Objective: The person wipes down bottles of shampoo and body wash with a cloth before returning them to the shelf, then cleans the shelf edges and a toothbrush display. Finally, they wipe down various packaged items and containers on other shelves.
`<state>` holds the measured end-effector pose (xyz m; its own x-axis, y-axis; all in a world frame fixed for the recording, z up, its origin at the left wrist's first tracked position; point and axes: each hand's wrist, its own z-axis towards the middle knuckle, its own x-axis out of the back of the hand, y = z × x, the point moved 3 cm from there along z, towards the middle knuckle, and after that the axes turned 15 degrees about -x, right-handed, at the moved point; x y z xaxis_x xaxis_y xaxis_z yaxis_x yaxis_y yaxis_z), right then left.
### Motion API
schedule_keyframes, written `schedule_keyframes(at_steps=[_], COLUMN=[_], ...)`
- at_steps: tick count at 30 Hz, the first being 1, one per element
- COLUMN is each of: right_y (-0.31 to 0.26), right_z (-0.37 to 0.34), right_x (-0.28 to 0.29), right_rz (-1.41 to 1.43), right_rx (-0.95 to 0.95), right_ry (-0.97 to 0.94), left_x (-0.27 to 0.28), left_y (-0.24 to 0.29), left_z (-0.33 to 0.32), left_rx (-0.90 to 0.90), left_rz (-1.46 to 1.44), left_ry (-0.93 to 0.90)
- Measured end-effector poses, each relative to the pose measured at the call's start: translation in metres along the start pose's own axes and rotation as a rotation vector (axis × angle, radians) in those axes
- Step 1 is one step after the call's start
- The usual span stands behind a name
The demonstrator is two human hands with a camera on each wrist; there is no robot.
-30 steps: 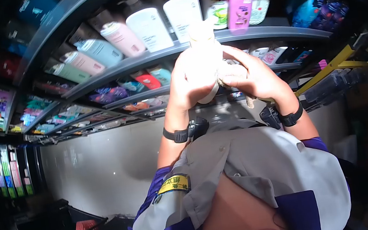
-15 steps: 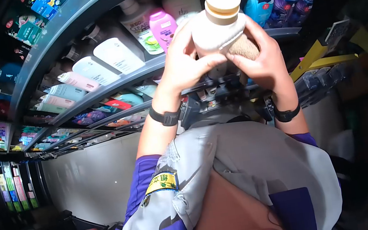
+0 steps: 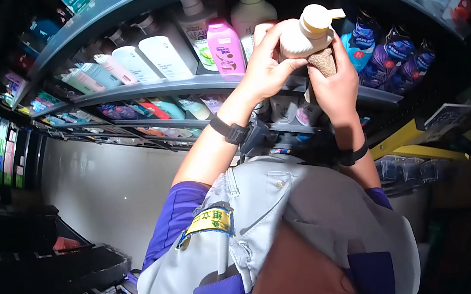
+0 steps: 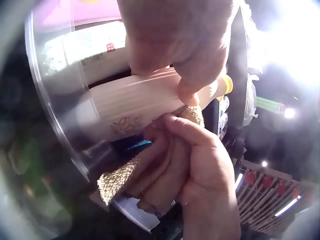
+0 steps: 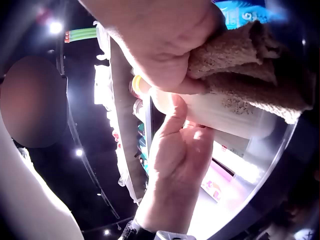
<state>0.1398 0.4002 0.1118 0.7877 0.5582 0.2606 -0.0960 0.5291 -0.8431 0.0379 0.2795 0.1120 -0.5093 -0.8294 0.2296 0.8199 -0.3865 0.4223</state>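
Shelf [image 3: 196, 83] is stocked; 1 pump bottle [image 3: 297, 41] is off it, held up in front. Left hand [image 3: 267, 64] curls round the bottle, right hand [image 3: 339, 81] pinches a tan cloth [image 3: 323, 63] against it. Looks mid-wipe; can't tell how much is done. Reshelving not done.

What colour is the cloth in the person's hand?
The cloth is light brown; it shows best in the right wrist view.

I'm counting two hands [image 3: 269, 73], one pump bottle [image 3: 297, 41], one cloth [image 3: 324, 64] between one and two o'clock; one pink bottle [image 3: 226, 49] at twelve!
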Motion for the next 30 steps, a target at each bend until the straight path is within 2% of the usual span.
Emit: schedule_keyframes(at_steps=[1,3,4,7,8,10,11,13,15,18,23,30], right_y=[0.000,0.002,0.005,0.009,0.005,0.009,0.008,0.006,0.006,0.012,0.011,0.003], right_z=[0.001,0.002,0.005,0.007,0.005,0.006,0.005,0.005,0.003,-0.001,-0.004,-0.002], right_x=[0.000,0.003,0.003,0.000,0.000,-0.005,-0.006,-0.006,-0.006,-0.008,-0.008,-0.011], right_rz=[-0.002,-0.053,-0.071,-0.122,-0.145,-0.188,-0.210,-0.207,-0.194,-0.257,-0.303,-0.254], right_rx=[0.011,-0.081,-0.004,-0.045,-0.055,-0.016,0.008,-0.038,0.006,0.061,0.115,0.093], right_ry=[-0.007,-0.018,0.000,-0.027,-0.047,-0.061,-0.064,-0.109,-0.118,-0.099,-0.084,-0.103], left_x=[-0.003,-0.011,-0.013,-0.020,-0.022,-0.022,-0.022,-0.022,-0.024,-0.025,-0.026,-0.019], left_y=[-0.002,-0.014,-0.019,-0.021,-0.018,-0.005,0.002,0.007,0.006,0.008,0.008,0.007], left_z=[-0.002,-0.005,-0.006,-0.012,-0.013,-0.008,-0.004,0.002,0.000,-0.004,-0.012,-0.003], left_rx=[-0.004,0.133,0.141,0.148,0.151,0.028,0.026,0.220,0.183,0.177,0.144,0.100], left_rz=[0.004,-0.312,-0.350,0.013,0.010,0.531,0.532,0.515,0.564,0.741,0.762,0.772], left_ry=[0.011,0.130,0.138,0.130,0.137,0.061,0.062,-0.016,-0.031,-0.153,-0.137,-0.143])
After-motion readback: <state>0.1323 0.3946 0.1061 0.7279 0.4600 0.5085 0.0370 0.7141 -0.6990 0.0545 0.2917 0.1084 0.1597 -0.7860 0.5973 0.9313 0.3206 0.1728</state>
